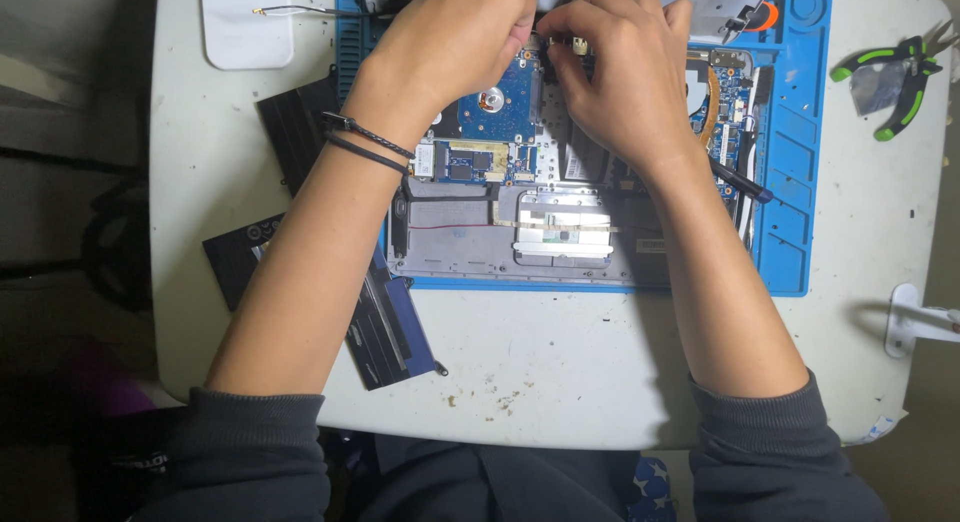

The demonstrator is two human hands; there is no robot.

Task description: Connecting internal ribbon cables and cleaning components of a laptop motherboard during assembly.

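An opened laptop base (560,244) lies on a blue work mat (795,182), its blue circuit boards (480,162) and grey palm-rest frame exposed. My left hand (450,47) reaches in from the left, fingers pinched together over the far middle of the laptop's insides. My right hand (620,72) meets it there, fingertips curled onto a small part between the two hands. The part itself is too hidden to tell. Black cords circle my left wrist.
A black flat battery pack (385,327) lies under my left forearm at the mat's left edge. Green-handled pliers (900,77) rest at the table's far right. A white flat object (245,27) sits far left, a white clamp (915,322) at the right edge. A dark pen-like tool (740,182) lies beside my right wrist.
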